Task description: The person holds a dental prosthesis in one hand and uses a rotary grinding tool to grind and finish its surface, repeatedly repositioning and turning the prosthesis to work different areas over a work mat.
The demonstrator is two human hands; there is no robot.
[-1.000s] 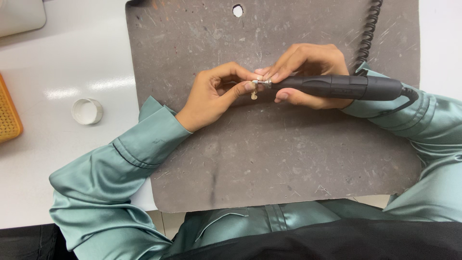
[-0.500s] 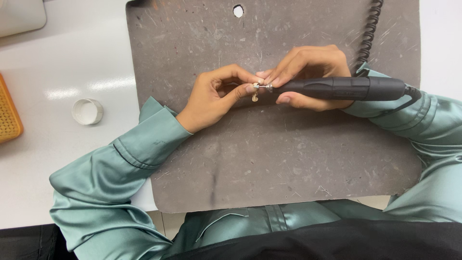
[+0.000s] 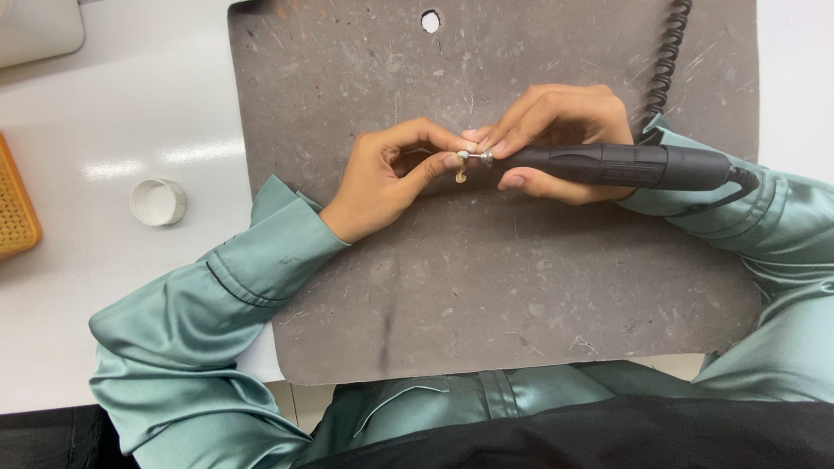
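the right hand (image 3: pixel 556 130) is clenched around a black pen-shaped rotary handpiece (image 3: pixel 625 165), held level, its metal tip (image 3: pixel 479 157) pointing toward the left hand (image 3: pixel 391 178). the left hand pinches a small pale curved piece (image 3: pixel 460 172) between thumb and fingertips, touching the tip. both hands are over a grey scuffed work mat with a round hole (image 3: pixel 486 287). a black coiled cord (image 3: pixel 665 61) runs up behind the right hand. a white round cap (image 3: pixel 158 201) lies on the white table (image 3: pixel 104 104), well apart to the left.
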